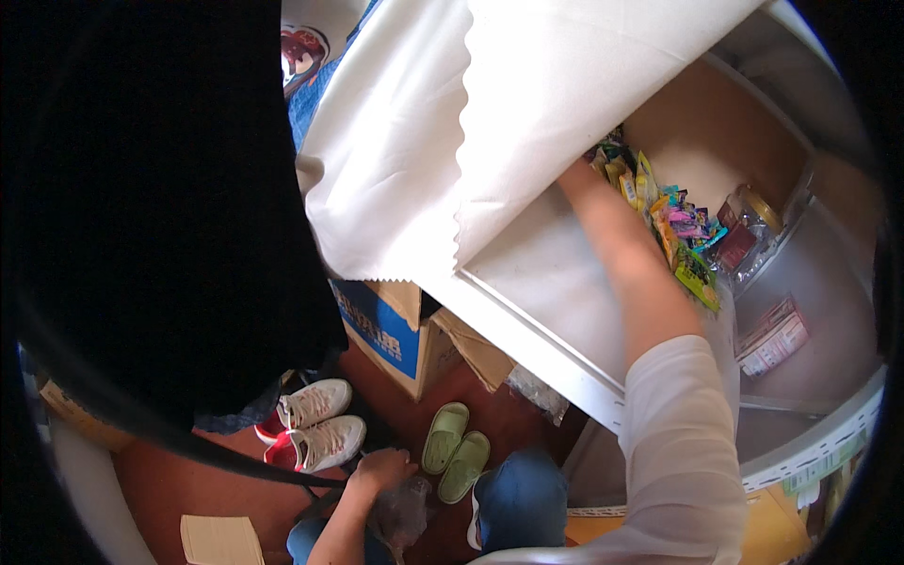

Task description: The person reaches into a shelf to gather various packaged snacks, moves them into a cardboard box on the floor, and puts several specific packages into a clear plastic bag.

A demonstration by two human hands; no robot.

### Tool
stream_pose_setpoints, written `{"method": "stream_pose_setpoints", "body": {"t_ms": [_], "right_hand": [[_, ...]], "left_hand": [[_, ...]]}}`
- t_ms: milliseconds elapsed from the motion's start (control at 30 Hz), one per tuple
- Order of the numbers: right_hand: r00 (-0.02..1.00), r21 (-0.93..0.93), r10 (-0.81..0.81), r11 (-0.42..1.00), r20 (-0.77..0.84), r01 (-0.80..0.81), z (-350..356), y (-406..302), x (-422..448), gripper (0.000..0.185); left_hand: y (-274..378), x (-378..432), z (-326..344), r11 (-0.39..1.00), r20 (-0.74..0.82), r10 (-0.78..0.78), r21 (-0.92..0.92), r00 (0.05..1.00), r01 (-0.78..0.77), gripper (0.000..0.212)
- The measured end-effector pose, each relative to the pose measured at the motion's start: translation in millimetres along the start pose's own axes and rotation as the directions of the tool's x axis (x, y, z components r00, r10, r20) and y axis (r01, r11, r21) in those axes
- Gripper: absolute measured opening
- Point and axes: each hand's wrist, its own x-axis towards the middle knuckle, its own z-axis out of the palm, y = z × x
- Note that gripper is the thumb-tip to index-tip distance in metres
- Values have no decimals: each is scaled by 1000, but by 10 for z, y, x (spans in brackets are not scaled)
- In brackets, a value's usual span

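Note:
My left hand is low in the view with its fingers curled, and a clear plastic bag hangs from it. My right forearm reaches across a white shelf. A white cloth with a scalloped edge hides my right hand. Beside that forearm stands a row of small snack packets, some yellow and green. Purple and blue wrapped packets lie behind them. A clear jar with a gold lid is further right, near a dark red packet.
A pink and white box lies on the right. Under the shelf stands an open cardboard box. White sneakers and green slippers are on the red floor. Black fabric fills the left side.

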Motion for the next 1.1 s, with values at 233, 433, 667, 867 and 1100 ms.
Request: {"method": "stream_pose_setpoints", "body": {"t_ms": [233,433,667,867,1100], "right_hand": [[993,-124,-85,990,-84,75,69,-151,63,24],[910,307,177,950,-376,-58,-547,317,-612,21],[939,906,341,410,-51,-100,-1477,821,-1731,32],[986,994,169,106,5,-24,-2226,426,-2684,21],[981,955,-10,-228,-195,187,-2583,-1068,-3776,22]], "left_hand": [[3,57,34,990,-2,100,-97,995,-99,39],[54,63,64,990,0,104,-95,995,-104,37],[187,-51,29,951,-182,213,-186,960,-247,34],[645,-449,-14,782,-382,326,-405,865,-474,29],[1096,-1543,-1,166,-697,225,-662,681,-731,35]]}}
